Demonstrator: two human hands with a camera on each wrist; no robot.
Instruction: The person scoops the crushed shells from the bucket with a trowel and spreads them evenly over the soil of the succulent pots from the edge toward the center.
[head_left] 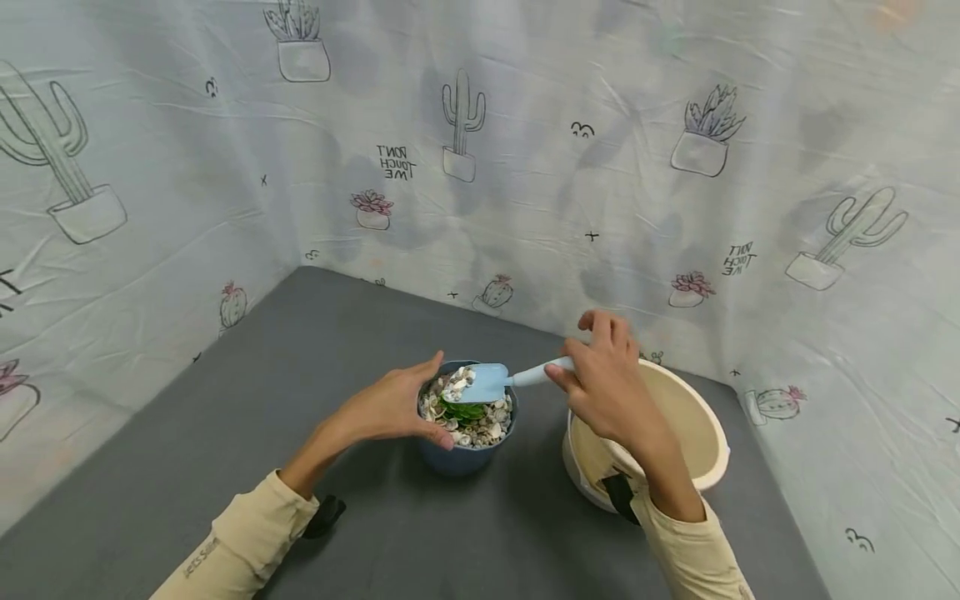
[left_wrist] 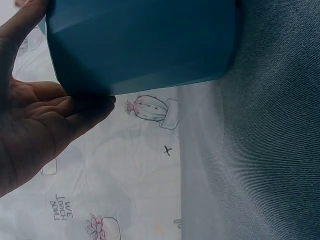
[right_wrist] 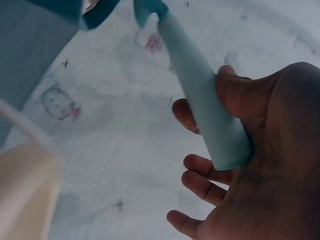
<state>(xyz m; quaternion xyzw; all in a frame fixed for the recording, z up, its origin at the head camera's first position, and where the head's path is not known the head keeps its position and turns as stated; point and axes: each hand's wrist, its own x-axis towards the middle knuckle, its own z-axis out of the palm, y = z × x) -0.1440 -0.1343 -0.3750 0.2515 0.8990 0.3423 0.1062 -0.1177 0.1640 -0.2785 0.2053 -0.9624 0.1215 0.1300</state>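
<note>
A blue pot (head_left: 456, 460) stands on the grey table, filled with pale shells and pebbles around a small green plant (head_left: 467, 412). My left hand (head_left: 390, 404) holds the pot at its side, thumb near the front rim and fingers round the back. The left wrist view shows those fingers (left_wrist: 92, 112) against the pot wall. Between thumb and fingers, my right hand (head_left: 609, 385) pinches the handle of a light blue trowel (head_left: 489, 383). Its blade is over the pot, with shells and pebbles (head_left: 459, 383) at the tip. In the right wrist view the handle (right_wrist: 202, 95) slants across the fingers.
To the right of the pot is a cream bucket (head_left: 712, 408), partly hidden behind my right forearm. A black strap (head_left: 621, 498) hangs by the right wrist. Behind the table (head_left: 360, 333) hangs a white curtain (head_left: 540, 208) printed with cacti.
</note>
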